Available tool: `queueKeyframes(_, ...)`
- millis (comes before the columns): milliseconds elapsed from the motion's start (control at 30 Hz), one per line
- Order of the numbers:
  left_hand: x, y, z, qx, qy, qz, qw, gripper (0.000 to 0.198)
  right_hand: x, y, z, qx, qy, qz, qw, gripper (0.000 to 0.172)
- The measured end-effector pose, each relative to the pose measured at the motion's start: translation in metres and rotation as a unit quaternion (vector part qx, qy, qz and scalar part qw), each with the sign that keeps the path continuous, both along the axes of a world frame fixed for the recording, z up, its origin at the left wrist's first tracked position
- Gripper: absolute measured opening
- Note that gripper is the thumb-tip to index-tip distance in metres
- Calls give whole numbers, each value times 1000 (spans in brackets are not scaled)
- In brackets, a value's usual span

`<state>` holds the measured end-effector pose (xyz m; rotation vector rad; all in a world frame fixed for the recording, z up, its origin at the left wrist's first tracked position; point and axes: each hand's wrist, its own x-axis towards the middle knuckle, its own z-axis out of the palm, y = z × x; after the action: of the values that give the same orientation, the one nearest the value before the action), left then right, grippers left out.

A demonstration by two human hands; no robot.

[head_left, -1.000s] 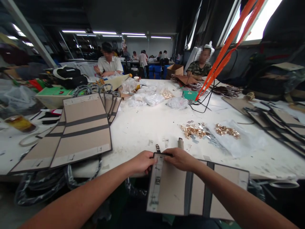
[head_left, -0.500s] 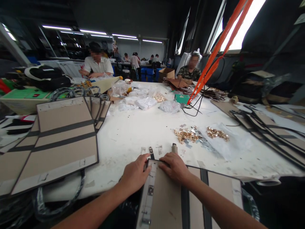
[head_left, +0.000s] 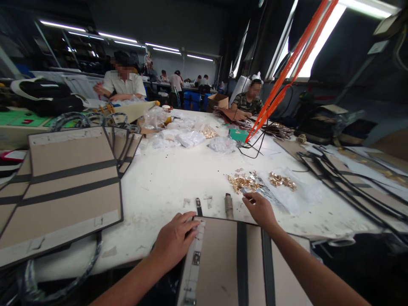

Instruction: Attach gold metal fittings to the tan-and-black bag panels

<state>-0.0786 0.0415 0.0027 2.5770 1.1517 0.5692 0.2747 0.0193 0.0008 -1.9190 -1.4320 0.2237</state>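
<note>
The beige bag panel (head_left: 219, 263), crossed by dark straps, lies at the table's near edge with small metal fittings along its left margin. My left hand (head_left: 175, 238) is closed on its upper left corner, fingers over the edge. My right hand (head_left: 259, 208) hovers above the panel's far edge, fingers loosely bent and apart, with nothing visible in them. Just beyond its fingertips lies a pile of gold-coloured metal pieces (head_left: 244, 183). A wrapped handle-like tool (head_left: 228, 206) lies left of that hand. A dark strip with a metal end (head_left: 198, 206) lies beyond the panel's corner.
More strapped panels (head_left: 73, 170) with plastic-wrapped handles are stacked at left, others (head_left: 344, 174) at right. Another gold pile (head_left: 282, 180) rests on a plastic sheet. Plastic bags (head_left: 191, 136) and a green box (head_left: 239, 135) stand farther back, near hanging orange cords (head_left: 280, 85). Two people sit across the table.
My right hand has lifted off the panel and moved right, toward the gold pieces. My left hand stays at the corner. The view has shifted slightly.
</note>
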Motion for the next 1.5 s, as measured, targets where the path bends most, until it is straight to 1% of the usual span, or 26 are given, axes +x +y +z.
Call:
queueKeyframes(100, -3, 6, 5, -43, 28, -19, 998, 33, 39, 5, -6, -53, -23, -43, 997, 30)
queueKeyframes(167, -4, 8, 8, -70, 35, -24, 997, 36, 50, 10, -10, -82, -39, -45, 995, 28)
queueKeyframes(267, -4, 10, 11, -93, 28, -23, 995, 37, 54, 19, -13, -110, -61, -37, 991, 24)
queueKeyframes(367, -2, 10, 12, -106, 23, -16, 994, 37, 55, 26, -11, -136, -73, -28, 988, 21)
queueKeyframes(500, 0, 9, 14, -108, 18, -16, 994, 33, 60, 30, -4, -162, -77, -19, 984, 14)
queueKeyframes(633, 0, 6, 11, -97, 17, -9, 995, 32, 56, 24, 7, -151, -67, -34, 986, 16)
queueKeyframes(700, -1, 5, 7, -84, 17, -9, 996, 34, 43, 13, 13, -133, -56, -43, 989, 19)
queueKeyframes(767, -2, 3, 4, -68, 19, -11, 997, 34, 18, -4, 18, -99, -24, -39, 994, 26)
queueKeyframes(833, -3, 1, 2, -49, 22, -18, 998, 34, -18, -21, 21, -46, 38, -8, 998, 33)
queueKeyframes(900, -3, -2, 4, -29, 27, -27, 999, 34, -56, -33, 19, 1, 94, 51, 994, 36)
queueKeyframes(933, -3, -4, 6, -20, 31, -31, 999, 34, -74, -36, 17, 22, 106, 76, 991, 37)
queueKeyframes(967, -3, -6, 8, -10, 34, -33, 999, 35, -89, -36, 15, 34, 119, 82, 989, 38)
queueKeyframes(1067, -3, -11, 13, 11, 45, -38, 998, 37, -119, -31, 6, 55, 142, 63, 986, 39)
queueKeyframes(1100, -3, -12, 14, 16, 48, -42, 998, 38, -124, -30, 2, 65, 137, 64, 986, 38)
queueKeyframes(1133, -4, -13, 14, 19, 49, -45, 998, 38, -128, -31, -2, 79, 124, 81, 986, 34)
queueKeyframes(1200, -4, -14, 13, 21, 46, -49, 998, 39, -134, -38, -10, 107, 82, 144, 980, 27)
queueKeyframes(1267, -5, -13, 12, 19, 38, -50, 998, 40, -140, -49, -18, 125, 24, 191, 973, 25)
queueKeyframes(1300, -5, -12, 12, 18, 36, -52, 998, 40, -142, -55, -22, 130, -10, 198, 972, 25)
queueKeyframes(1367, -4, -10, 13, 13, 40, -56, 998, 41, -145, -63, -27, 134, -79, 187, 970, 27)
queueKeyframes(1433, -3, -7, 16, 10, 58, -59, 997, 42, -148, -65, -28, 127, -132, 176, 967, 30)
queueKeyframes(1500, -2, -5, 18, 15, 82, -60, 995, 42, -149, -63, -27, 116, -162, 167, 966, 30)
